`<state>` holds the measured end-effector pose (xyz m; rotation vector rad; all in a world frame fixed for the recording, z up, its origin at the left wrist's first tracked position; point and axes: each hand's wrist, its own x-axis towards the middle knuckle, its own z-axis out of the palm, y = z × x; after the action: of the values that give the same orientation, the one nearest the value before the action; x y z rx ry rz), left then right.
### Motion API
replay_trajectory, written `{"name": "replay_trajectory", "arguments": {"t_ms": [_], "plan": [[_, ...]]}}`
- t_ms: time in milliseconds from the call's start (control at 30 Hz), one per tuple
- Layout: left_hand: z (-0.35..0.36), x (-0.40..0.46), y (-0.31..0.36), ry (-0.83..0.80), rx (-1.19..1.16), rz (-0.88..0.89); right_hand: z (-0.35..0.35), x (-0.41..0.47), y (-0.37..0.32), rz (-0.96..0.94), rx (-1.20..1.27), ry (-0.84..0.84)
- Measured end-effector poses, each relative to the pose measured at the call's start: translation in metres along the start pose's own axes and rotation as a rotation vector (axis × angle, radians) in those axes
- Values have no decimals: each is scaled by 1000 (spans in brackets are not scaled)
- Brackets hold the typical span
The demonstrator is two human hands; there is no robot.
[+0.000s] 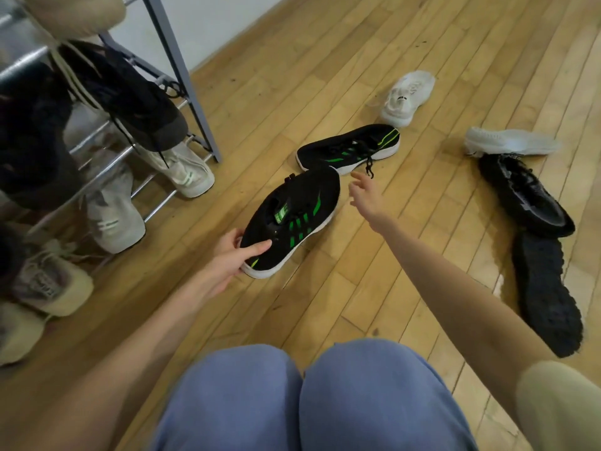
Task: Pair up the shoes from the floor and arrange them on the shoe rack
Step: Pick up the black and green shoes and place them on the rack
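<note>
My left hand (232, 255) grips the heel of a black sneaker with green stripes (292, 219), which is tilted with its toe pointing away. Its matching sneaker (348, 148) lies on the wooden floor just beyond. My right hand (366, 193) hovers open above the floor, fingers spread, close to that second sneaker's dangling lace and not touching it. The metal shoe rack (182, 63) stands at the left with several shoes on its bars.
Two white sneakers lie farther out, one upright (406, 96) and one on its side (510, 143). Two black shoes lie at the right, one upright (523, 196) and one sole-up (546, 294). My knees in blue trousers (299, 398) fill the bottom.
</note>
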<state>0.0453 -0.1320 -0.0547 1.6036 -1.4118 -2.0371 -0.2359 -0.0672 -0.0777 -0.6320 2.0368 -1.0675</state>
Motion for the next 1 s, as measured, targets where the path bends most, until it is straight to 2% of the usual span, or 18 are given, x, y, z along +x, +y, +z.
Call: {"name": "replay_trajectory", "arguments": {"t_ms": [100, 200, 300, 467, 600, 700, 833, 933, 1000], "plan": [[-11, 1, -13, 50, -52, -10, -2, 37, 3, -202, -619, 117], [-23, 1, -23, 128, -104, -17, -5, 71, -4, -242, -968, 55], [-30, 2, -32, 154, -178, -32, 9, 89, -6, -221, -1178, -45], [-37, 2, -43, 178, -228, -38, 31, 95, -12, -406, -1368, 72], [-37, -4, -52, 189, -206, -59, 30, 90, -26, -504, -1581, -44], [-30, -10, -62, 158, -164, -110, 36, 69, -32, -552, -1556, -143], [-13, -20, -70, -70, -167, -224, 37, 25, -46, -518, -1191, -138], [-4, -31, -67, -248, 13, -300, 26, -3, -67, -414, -958, -169], [-6, -41, -65, -307, 208, -287, 22, -22, -81, -317, -756, -217]]}}
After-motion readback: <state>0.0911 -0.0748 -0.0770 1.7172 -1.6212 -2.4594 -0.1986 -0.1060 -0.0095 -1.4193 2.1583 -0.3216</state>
